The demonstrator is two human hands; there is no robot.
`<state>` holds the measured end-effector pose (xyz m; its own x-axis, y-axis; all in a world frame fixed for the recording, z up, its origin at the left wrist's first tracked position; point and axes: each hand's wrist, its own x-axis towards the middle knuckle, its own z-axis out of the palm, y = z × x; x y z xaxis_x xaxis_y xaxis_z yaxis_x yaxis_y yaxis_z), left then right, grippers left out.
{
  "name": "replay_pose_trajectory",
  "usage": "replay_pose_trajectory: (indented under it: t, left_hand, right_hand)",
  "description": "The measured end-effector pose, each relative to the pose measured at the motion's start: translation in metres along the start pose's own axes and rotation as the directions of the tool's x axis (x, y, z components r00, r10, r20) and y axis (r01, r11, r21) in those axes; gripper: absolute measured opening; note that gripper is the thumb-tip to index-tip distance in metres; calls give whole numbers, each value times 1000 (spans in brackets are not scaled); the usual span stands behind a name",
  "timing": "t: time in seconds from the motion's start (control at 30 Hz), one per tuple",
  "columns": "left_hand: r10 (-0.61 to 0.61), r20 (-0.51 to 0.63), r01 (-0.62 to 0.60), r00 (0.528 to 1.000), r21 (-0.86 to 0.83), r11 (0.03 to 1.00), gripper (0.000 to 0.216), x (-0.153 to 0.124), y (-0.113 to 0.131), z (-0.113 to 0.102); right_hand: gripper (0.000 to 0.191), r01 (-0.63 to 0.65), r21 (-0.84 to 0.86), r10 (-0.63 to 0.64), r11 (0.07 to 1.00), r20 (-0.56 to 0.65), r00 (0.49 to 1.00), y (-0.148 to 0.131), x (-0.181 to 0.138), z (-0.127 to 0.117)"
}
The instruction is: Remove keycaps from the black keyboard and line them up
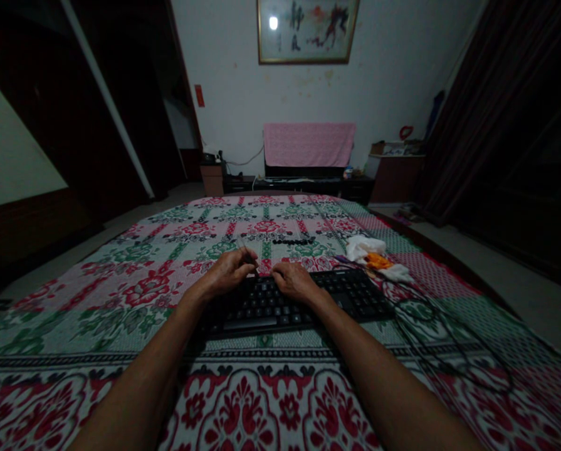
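Note:
A black keyboard (308, 300) lies on a floral bedspread (143, 294) in front of me. My left hand (228, 272) hovers over the keyboard's far left edge, fingers pinched round a thin dark tool whose tip points at the keys. My right hand (294, 280) rests on the upper middle keys with its fingers curled down. A row of small dark loose pieces (293, 240) lies on the spread just beyond the keyboard.
The keyboard's black cable (440, 332) loops over the spread at right. White and orange cloths (374, 254) lie by the keyboard's far right corner. A low cabinet with a pink cover (308, 147) stands at the far wall.

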<state>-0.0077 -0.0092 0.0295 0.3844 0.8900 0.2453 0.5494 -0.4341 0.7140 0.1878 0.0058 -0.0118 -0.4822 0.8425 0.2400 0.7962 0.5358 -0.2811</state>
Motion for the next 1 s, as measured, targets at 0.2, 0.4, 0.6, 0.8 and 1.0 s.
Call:
replay_pose_trajectory:
  t: [0.2,0.4,0.6,0.8,1.0]
  left_hand:
    - [-11,36,9,999,43,999,18,1,2,-1]
    - [-27,38,24,999,83,996,17,4,7,0]
    - [-61,69,62,996,-12,998,18,11,4,-1]
    - [-124,121,134,985,-78,988,20,23,1,-5]
    - [-50,51,47,997,50,998,18,18,-1,0]
  right_hand:
    - [31,3,33,-3,999,4,1000,0,0,-3]
    - [29,51,100,-53,994,22,998,2,0,-9]
    - [29,45,107,-45,993,-6,999,8,3,-8]
    - [30,37,45,-38,998,19,999,8,3,-7]
    - [31,41,17,-41,999,32,999,6,2,-8]
